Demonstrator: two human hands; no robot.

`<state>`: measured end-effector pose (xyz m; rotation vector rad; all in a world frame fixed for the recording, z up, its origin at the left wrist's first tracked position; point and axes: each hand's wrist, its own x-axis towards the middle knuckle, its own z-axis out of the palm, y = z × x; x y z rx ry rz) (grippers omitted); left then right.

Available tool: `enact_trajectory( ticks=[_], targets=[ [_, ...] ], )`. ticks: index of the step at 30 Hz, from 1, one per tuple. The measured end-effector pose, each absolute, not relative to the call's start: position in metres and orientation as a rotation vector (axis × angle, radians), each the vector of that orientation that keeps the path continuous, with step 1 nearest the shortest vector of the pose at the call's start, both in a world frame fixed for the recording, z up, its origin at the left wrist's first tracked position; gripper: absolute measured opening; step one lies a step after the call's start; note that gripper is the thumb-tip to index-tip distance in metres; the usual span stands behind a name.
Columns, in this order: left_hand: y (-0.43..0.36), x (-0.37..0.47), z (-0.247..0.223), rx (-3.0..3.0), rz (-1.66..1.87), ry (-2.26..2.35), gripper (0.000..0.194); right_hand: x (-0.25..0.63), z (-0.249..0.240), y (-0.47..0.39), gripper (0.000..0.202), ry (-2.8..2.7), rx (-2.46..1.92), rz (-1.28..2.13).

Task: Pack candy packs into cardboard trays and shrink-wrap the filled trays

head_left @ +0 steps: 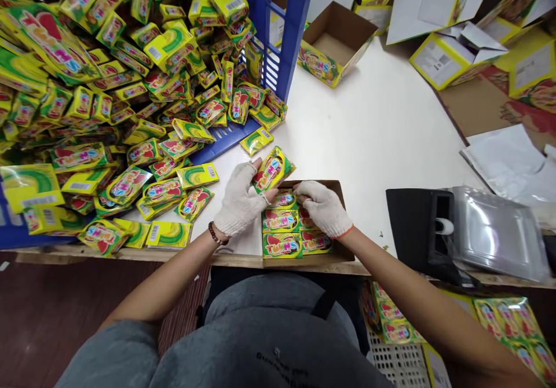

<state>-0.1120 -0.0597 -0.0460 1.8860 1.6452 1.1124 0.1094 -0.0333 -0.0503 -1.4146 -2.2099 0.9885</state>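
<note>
My left hand, in a white fingerless glove, grips a small green and yellow pack between thumb and fingers, just above the back left corner of an open cardboard box. Inside that box, several similar packs lie flat in rows with their printed faces up. My right hand, gloved too, reaches over the box's back right part with its fingers bent together. What lies under those fingertips is hidden.
A large heap of packs spills from a blue crate at the left. An open box stands at the back. On the right are a black object, clear plastic trays and cartons. The table edge runs before my body.
</note>
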Motion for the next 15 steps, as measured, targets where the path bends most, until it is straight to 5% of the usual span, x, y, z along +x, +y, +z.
enact_trajectory(
  ticks=[4, 11, 15],
  targets=[
    [-0.062, -0.099, -0.053, 1.967, 1.062, 1.571, 0.063, 0.111, -0.055, -0.048, 0.024, -1.951, -1.669, 1.128],
    [-0.063, -0.087, -0.035, 2.144, 1.089, 1.52, 0.064, 0.12, -0.027, -0.055, 0.04, -1.676, -1.326, 1.634],
    [-0.076, -0.073, -0.022, 2.363, 1.171, 1.221, 0.065, 0.139, 0.001, -0.05, 0.061, -1.698, -1.216, 1.383]
  ],
)
